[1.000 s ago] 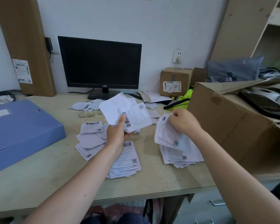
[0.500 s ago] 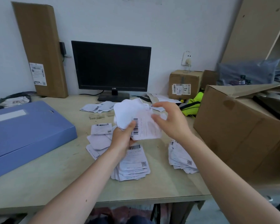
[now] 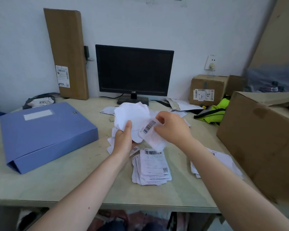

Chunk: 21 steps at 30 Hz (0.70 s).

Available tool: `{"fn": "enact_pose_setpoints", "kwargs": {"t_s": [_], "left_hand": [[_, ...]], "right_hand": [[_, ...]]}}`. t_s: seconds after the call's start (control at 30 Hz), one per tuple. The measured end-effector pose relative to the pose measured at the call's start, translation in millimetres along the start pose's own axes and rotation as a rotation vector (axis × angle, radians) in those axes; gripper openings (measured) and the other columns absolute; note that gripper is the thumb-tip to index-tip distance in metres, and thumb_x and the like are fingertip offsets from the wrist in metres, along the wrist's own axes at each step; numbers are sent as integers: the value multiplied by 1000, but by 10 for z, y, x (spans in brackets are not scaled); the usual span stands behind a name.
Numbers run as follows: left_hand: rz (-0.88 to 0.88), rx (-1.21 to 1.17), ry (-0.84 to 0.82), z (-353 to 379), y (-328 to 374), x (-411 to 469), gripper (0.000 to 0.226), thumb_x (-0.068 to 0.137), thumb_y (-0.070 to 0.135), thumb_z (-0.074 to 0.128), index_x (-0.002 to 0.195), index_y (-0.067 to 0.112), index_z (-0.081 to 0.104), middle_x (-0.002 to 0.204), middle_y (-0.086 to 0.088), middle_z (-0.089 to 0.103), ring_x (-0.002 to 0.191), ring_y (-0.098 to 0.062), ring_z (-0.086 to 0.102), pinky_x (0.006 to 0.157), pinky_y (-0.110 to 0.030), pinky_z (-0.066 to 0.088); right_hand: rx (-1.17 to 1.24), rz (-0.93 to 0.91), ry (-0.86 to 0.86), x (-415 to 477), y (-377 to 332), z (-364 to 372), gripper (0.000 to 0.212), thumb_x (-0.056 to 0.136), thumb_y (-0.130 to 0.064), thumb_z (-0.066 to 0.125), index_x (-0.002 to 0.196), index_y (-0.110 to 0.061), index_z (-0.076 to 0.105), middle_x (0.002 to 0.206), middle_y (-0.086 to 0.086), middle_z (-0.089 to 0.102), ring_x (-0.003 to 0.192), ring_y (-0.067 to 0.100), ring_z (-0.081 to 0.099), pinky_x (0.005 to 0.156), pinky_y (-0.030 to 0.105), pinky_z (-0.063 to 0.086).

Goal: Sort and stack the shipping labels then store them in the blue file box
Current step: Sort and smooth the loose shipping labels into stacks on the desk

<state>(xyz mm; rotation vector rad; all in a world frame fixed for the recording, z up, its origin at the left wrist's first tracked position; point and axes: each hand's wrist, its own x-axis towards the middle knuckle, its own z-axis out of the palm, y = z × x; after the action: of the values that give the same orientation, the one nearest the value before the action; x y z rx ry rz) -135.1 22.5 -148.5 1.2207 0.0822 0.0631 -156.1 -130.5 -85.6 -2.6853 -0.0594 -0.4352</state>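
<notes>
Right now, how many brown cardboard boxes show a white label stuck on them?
2: the tall flat brown cardboard box leaning on the wall, back left; the small brown cardboard box, back right. Hidden faces may carry more.

The person is holding both bare arms out forward. The left forearm is running from 7 o'clock toward 1 o'clock. The left hand (image 3: pixel 123 140) is gripping a bundle of labels (image 3: pixel 132 114), with the thumb pressing on its front and the fingers hidden behind it. The right forearm is running from 5 o'clock toward 11 o'clock. The right hand (image 3: pixel 173 129), sitting at 3 o'clock of the left, is pinching a barcoded label (image 3: pixel 149 129) with curled fingertips, its back facing up.
</notes>
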Motion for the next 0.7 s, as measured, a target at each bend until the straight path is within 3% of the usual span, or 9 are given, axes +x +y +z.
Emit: {"fn": "enact_pose_setpoints", "kwargs": {"t_s": [0.07,0.17,0.3,0.37,0.43,0.5,0.6,0.7], "left_hand": [[29,-47,66,-64,32,28,19,98,35,50,93,22,64,98,-3,71,93,-25,69,88,-49,55],[48,-138,95,-100,68,8,14,99,25,52,109,16,57,103,0,64,87,-16,66,81,-41,59],[49,-213,92,-100,55,-32,19,97,15,54,116,13,56,109,0,64,89,-16,66,71,-33,61],[26,-205,89,-106,34,-13,20,96,14,57,115,11,58,111,-1,65,78,-12,70,71,-32,61],[3,-183,76,-116,4,8,15,93,13,61,108,11,61,110,-3,67,76,-14,71,74,-35,61],[-14,-100,71,-120,-23,26,11,89,13,66,99,15,65,109,-8,70,86,-22,71,81,-46,59],[-31,-72,32,-95,-15,0,18,85,5,68,100,15,67,105,-11,72,97,-32,69,86,-54,55],[-20,-135,-60,-70,10,-29,24,84,-3,65,101,14,66,99,-7,74,92,-26,70,76,-40,58]], "right_hand": [[226,128,-95,8,45,-10,25,75,-11,63,94,-25,53,91,-2,69,81,21,66,69,38,57],[485,258,-264,-52,81,28,51,72,0,67,113,-23,48,105,16,66,79,27,66,79,48,59],[440,294,-390,-158,75,111,64,76,-2,70,132,-20,45,100,5,53,73,16,58,69,33,53],[268,280,-489,-184,96,143,77,76,-12,75,142,-22,37,96,-4,50,80,12,58,75,27,47],[196,231,-394,-170,154,211,96,70,-23,81,149,-26,26,114,-2,52,106,17,56,92,33,47],[266,106,-121,-159,154,233,101,66,-31,83,149,-32,24,139,-1,41,122,18,48,100,38,45],[74,-288,133,-111,155,206,82,73,-25,76,144,-37,36,153,-7,25,136,16,34,106,36,39],[-127,-464,194,-48,196,211,62,72,-19,75,129,-35,57,158,-2,24,144,25,26,109,44,34]]}}
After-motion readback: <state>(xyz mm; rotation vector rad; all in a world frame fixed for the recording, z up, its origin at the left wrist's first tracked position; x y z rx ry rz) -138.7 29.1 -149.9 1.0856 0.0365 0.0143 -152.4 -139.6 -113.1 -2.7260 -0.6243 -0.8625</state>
